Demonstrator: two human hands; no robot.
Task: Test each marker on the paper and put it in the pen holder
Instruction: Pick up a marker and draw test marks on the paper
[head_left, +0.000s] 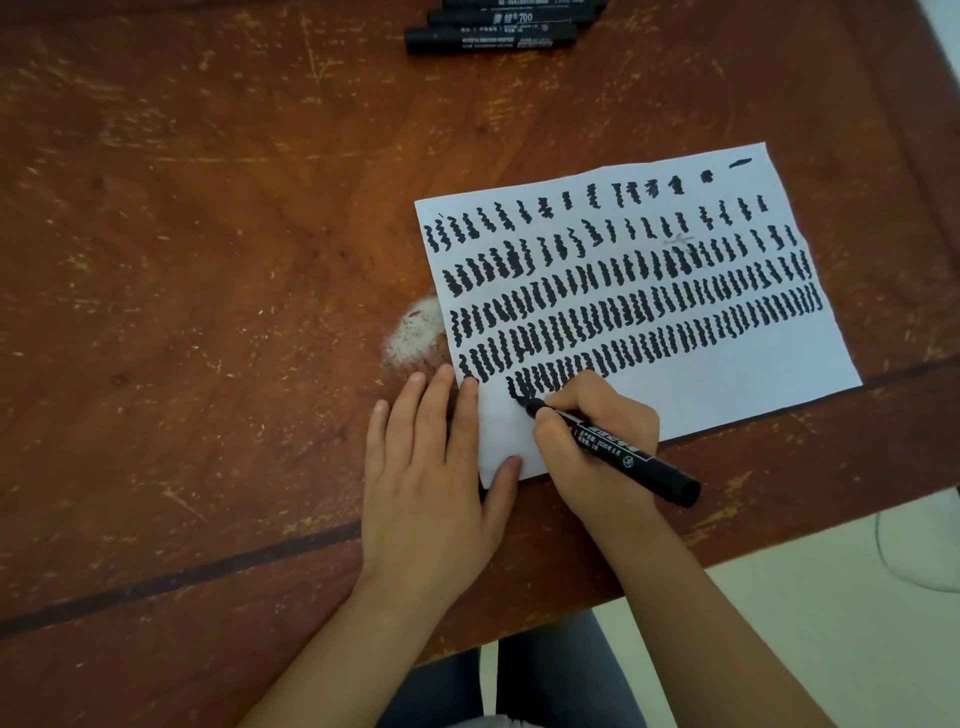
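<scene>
Both forearms reach in over the desk's (208, 260) near edge. Flat and open, the left hand (431, 462) presses down the near-left corner of the paper (727, 384), which lies toward the desk's right edge. Fingers of the right hand (597, 431) pinch an uncapped black marker (613, 449), its tip touching the sheet at the left end of the lowest row of squiggles. For a fair test, the tip should likely stay lightly pressed while the left hand keeps the sheet from sliding. More markers (493, 31) lie at the far edge. No pen holder is in view.
</scene>
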